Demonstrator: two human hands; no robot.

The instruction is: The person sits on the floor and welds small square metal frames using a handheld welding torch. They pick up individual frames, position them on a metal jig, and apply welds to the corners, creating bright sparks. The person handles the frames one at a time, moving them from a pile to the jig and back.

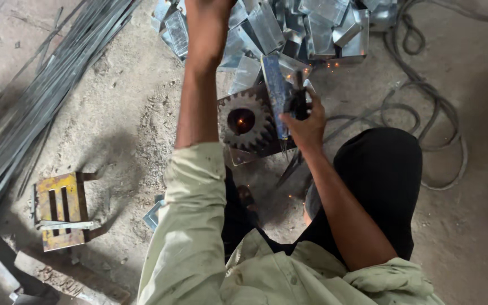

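The left hand (210, 4) runs off the top edge, so its grip can't be told. The pile of boxes (289, 25) is cut there too. The right hand (306, 125) covers the tool's (298, 101) handle.

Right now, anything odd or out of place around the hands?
Yes. Sparks fly beside the bare right hand, which grips a dark tool over a gear. Metal boxes lie heaped untidily, cables loop loose across the floor. Left hand is out of view.
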